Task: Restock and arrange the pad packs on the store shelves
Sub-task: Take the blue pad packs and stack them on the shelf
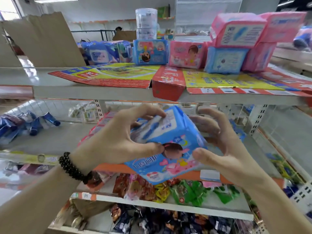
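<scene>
Your left hand and right hand each keep a grip on the blue pad pack, tilted in mid-air. It hangs just below the top shelf, where pink and blue packs stand.

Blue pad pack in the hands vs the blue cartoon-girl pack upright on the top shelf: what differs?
The held blue pad pack is tilted, gripped between the left hand and right hand; the shelf blue pack stands upright and untouched on flattened cardboard. The held pack sits in front of the middle shelf, the other on the top shelf. Both appear to carry the same blue cartoon-girl print.
</scene>
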